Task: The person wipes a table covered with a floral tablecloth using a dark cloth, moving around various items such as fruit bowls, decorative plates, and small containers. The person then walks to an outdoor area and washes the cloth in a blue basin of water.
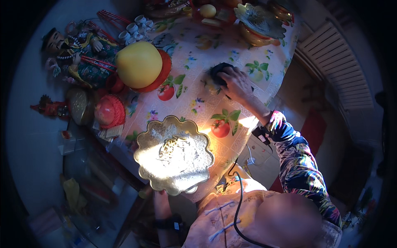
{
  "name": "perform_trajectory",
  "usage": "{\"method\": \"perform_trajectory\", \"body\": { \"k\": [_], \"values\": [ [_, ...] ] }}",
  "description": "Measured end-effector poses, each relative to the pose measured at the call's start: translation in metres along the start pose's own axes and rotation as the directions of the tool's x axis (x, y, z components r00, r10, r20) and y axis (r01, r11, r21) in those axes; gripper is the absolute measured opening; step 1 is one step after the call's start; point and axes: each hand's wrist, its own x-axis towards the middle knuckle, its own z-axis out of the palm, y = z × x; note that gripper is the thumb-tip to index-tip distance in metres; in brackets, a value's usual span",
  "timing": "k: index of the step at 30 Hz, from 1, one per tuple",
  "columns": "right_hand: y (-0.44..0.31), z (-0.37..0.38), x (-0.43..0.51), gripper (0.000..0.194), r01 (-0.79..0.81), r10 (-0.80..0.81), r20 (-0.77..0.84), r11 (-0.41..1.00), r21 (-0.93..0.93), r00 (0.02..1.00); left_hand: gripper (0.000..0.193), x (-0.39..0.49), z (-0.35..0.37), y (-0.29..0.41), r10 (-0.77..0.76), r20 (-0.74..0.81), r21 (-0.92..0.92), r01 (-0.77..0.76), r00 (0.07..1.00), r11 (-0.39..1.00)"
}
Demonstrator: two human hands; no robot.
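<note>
My right hand (237,85) presses a bunched black cloth (220,73) onto a tablecloth (192,65) printed with fruit and flowers. At the near table edge, my left hand (160,194) supports a scalloped gold plate (149,145) from below. The plate hides most of that hand. Strong light falls across the plate, washing out part of its raised centre pattern. Left of the black cloth, a large yellow pomelo (139,65) rests on a red dish (167,66).
A robed figurine (93,59) stands at the left, near small white cups (132,28). A pinkish-red fruit (104,109) sits in red netting. Another scalloped plate (260,20) tops a gold bowl (254,37). A dark cable (240,198) runs down my front.
</note>
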Motion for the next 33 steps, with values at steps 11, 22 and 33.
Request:
{"method": "perform_trajectory", "body": {
  "k": [11,22,33],
  "values": [
    [-0.059,-0.007,-0.054,0.05,0.157,-0.186,0.142,0.969,0.191,0.972,0.058,0.038,0.037,0.026,0.281,0.034,0.264,-0.28,0.959,0.923],
    [0.09,-0.037,-0.043,0.036,-0.232,0.225,-0.064,0.962,-0.144,0.972,0.078,0.067,0.041,0.027,0.16,0.092,0.068,-0.167,0.983,0.984],
    [-0.147,-0.036,-0.178,0.047,0.149,-0.174,0.306,0.983,0.104,0.936,0.056,0.104,0.022,0.035,-0.091,0.535,0.157,0.007,0.84,0.988]
  ]
}}
